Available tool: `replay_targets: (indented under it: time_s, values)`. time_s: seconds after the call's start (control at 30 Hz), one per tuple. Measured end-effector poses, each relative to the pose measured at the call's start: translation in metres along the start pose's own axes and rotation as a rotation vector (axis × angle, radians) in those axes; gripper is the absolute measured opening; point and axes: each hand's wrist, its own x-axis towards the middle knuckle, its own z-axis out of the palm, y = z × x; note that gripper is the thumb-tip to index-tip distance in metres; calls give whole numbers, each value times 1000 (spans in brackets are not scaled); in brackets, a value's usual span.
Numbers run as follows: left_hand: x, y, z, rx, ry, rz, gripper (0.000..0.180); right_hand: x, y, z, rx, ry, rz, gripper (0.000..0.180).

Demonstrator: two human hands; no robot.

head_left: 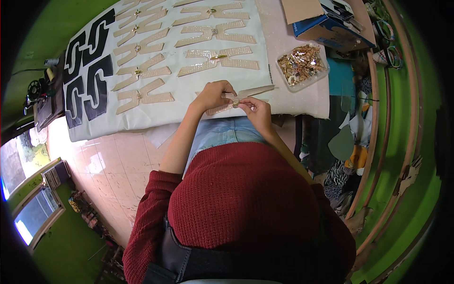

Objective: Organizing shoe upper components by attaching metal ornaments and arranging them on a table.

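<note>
In the head view, the beige strap piece (pixel 220 109) sits at twelve o'clock by the table (pixel 305 102), the left grip (pixel 216 96) clamped on it and the right grip (pixel 257 111) pinching its small ornament (pixel 235 102), best squared with light, steady pressure.

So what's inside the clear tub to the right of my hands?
The tub holds heaped small, shiny, mostly gold pieces. Its bottom and the lower pieces are covered.

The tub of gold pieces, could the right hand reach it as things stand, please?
Probably yes: the tub sits open, ahead and rightward of the right hand, with nothing tall showing between, though that hand is occupied with a strap.
</note>
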Motion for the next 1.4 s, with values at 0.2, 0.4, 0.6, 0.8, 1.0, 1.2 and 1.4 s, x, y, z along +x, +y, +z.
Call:
replay_targets:
  time_s: [0.2,0.4,0.6,0.8,1.0,1.2,1.4]
  values:
    - [-2,0,2,-11,11,-59,29,-1,-11,-3,-60,16,23,12]
    - [-7,-4,11,-19,60,-60,24,-8,-2,-5,-97,18,-129,10]
    - [-8,2,7,23,35,-104,24,-9,0,-4,-66,57,-151,9]
    - [-8,16,5,172,6,-150,27,-6,8,-8,-67,17,-103,10]
    - [-7,15,8,257,-7,-142,26,-4,8,-7,-31,14,-96,10]
    - [-6,15,8,265,-17,-138,26,-2,7,-7,25,-2,-79,12]
    - [-6,17,6,271,-41,-162,26,4,15,-4,-75,-9,-52,14]
